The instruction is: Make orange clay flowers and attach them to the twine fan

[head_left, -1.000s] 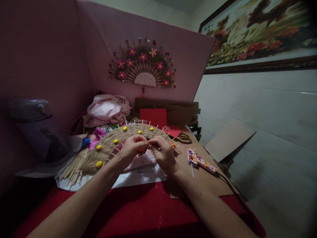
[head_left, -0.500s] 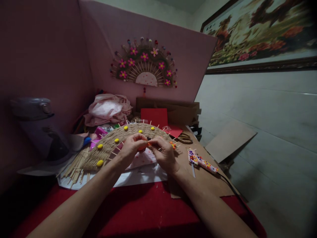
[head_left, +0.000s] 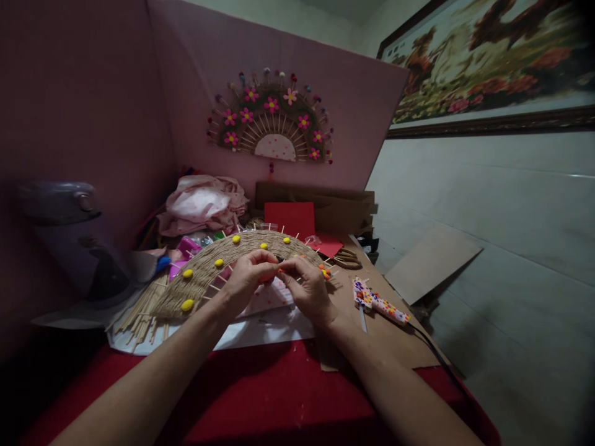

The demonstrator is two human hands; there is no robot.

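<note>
My left hand [head_left: 253, 272] and my right hand [head_left: 307, 288] meet fingertip to fingertip over a half-round fan of wound twine [head_left: 207, 272]. Both are closed in a pinch around something small and orange, mostly hidden by the fingers. Yellow oval pieces [head_left: 187, 305] dot the twine, and thin sticks poke out along its edges. At the fan's right end an orange flower [head_left: 324, 271] with a yellow centre shows beside my right hand. Below my hands lies the fan's pale spotted centre [head_left: 274, 296], partly covered by them.
Right of my hands a flower-patterned glue gun [head_left: 379, 301] rests on cardboard [head_left: 395, 347], its cord trailing off. Loose sticks [head_left: 142, 313] lie at left near a bottle [head_left: 81, 241]. Behind are bundled pink cloth [head_left: 204, 201], red paper [head_left: 289, 217] and a finished fan [head_left: 272, 124] on a pink board.
My hands stay pinched together at nearly the same spot, with only slight shifts of the fingers. The fan and glue gun have not moved.
</note>
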